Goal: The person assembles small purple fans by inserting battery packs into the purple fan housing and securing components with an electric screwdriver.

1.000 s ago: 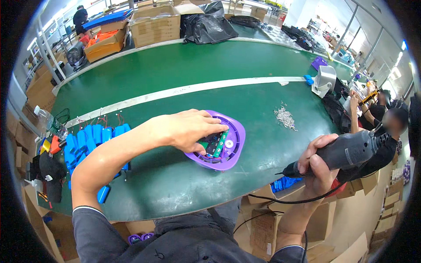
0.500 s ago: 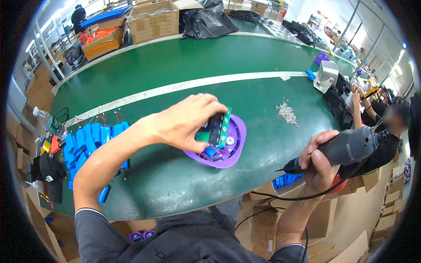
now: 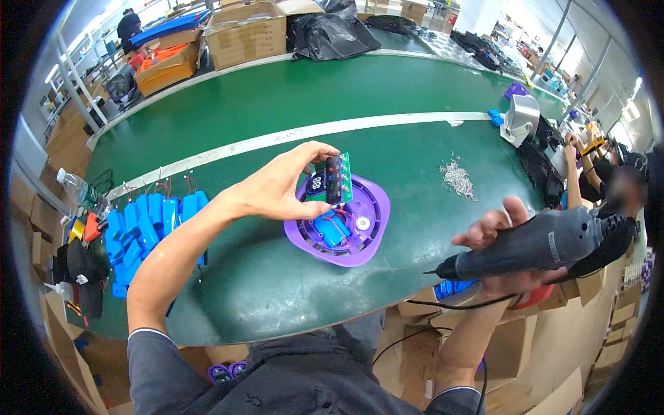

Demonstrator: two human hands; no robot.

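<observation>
My left hand [image 3: 280, 187] pinches a green circuit board [image 3: 346, 181] by its edges, tilted up above a purple plastic housing [image 3: 357, 257]. A dark strip and a small display sit on the board. Inside the open housing lie a blue battery pack [image 3: 332, 231] with thin wires and a round white part [image 3: 362, 223]. Over the table's right front edge, my right hand [image 3: 490, 229] supports a dark grey electric screwdriver [image 3: 536, 245], its bit pointing left. Some of those fingers are lifted off the tool's body; the palm is partly hidden beneath it.
Many blue battery packs [image 3: 149, 225] are heaped on the left of the green table [image 3: 242, 283], near a plastic bottle [image 3: 79, 190]. A pile of small screws [image 3: 456, 180] lies right of centre. A co-worker's arm [image 3: 573, 173] shows at right. Cardboard boxes [image 3: 247, 38] stand behind.
The circuit board has turned, so more of its front and the battery pack underneath show. My right hand has loosened its fingers around the screwdriver, which has shifted slightly left.
</observation>
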